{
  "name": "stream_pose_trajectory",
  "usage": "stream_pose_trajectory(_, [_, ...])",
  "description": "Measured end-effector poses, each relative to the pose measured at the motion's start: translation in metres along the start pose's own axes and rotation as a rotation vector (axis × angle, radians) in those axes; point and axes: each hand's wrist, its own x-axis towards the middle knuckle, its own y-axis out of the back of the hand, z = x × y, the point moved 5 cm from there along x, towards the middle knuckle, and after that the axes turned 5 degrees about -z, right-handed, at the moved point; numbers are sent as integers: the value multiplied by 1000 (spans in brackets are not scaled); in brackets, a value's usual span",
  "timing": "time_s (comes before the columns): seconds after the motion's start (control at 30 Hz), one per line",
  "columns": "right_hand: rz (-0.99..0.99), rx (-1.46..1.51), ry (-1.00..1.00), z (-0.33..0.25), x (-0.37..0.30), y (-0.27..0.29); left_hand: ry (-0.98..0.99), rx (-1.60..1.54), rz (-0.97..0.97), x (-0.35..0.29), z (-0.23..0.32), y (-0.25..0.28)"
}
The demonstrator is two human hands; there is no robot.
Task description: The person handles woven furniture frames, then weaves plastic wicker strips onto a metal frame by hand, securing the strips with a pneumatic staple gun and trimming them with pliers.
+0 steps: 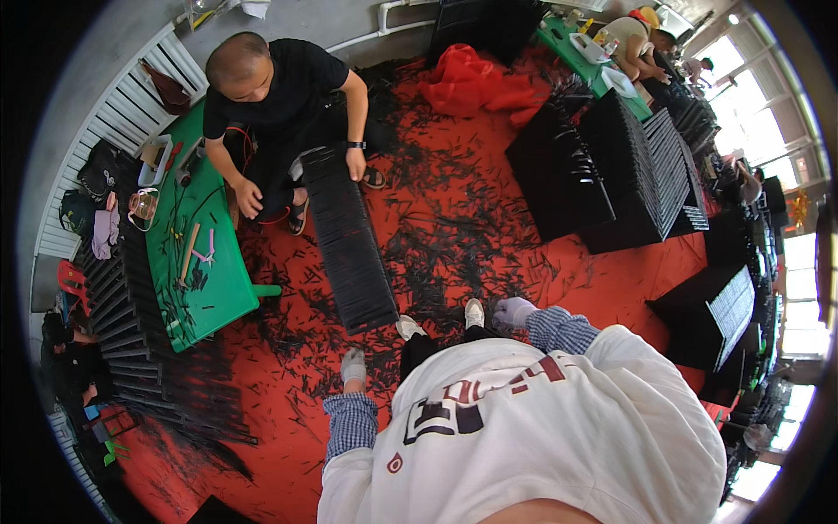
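My left hand (353, 364), in a pale grey glove, hangs low over the littered red floor, near the close end of a long black slatted panel (349, 236). A gap lies between hand and panel. Its fingers point away and are too small to make out. My right hand (513, 312), also gloved, is out to the right beside my shoes, above black scraps. Its fingers look curled in, with nothing visible in them. A seated co-worker in black steadies the panel with one hand on its far edge; the co-worker's other hand is free.
On the left, a green table (214, 288) carries a yellow-handled tool, a purple tool and black strips. Stacked black panels (624, 170) stand right of centre, and another black stack (711, 319) sits farther right. Black scraps (463, 227) cover the red floor. Red cloth (476, 83) lies behind.
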Motion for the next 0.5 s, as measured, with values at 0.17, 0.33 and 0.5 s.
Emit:
stream_pose_trajectory(0.17, [23, 68, -67, 23, -26, -20, 3, 68, 64, -1, 112, 3])
stream_pose_trajectory(0.33, [6, 197, -162, 51, -43, -53, 9, 547, 67, 27, 162, -38])
stream_pose_trajectory(0.5, [-20, 201, -175, 43, -59, -71, -343, 821, 163, 73, 184, -95])
